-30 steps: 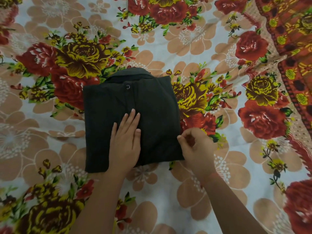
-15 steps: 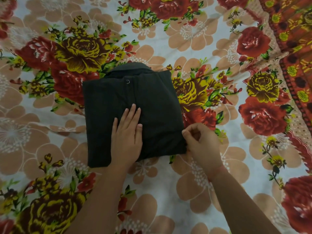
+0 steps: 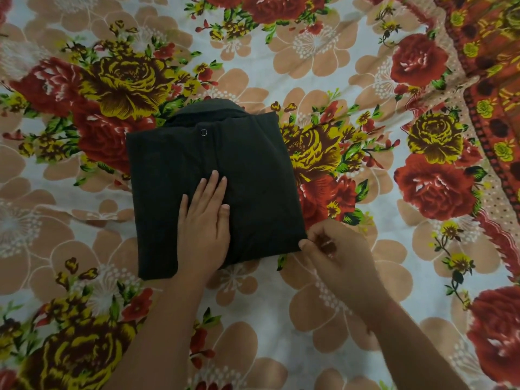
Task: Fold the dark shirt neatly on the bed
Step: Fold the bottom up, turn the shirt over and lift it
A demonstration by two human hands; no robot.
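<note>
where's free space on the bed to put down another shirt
Bare bedsheet lies left of the dark shirt, beyond its collar, and widest to its right, up to the orange patterned fabric. Crowded: the near side, where the left hand presses the shirt and the right hand pinches its near right corner.

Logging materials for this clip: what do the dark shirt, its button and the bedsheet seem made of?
The dark shirt: matte woven-looking cloth, possibly cotton; no sheen, soft folds. Its button: pale shiny ring, perhaps a metal snap; too small to confirm. The bedsheet: thin floral-printed fabric, fine wrinkles.
</note>
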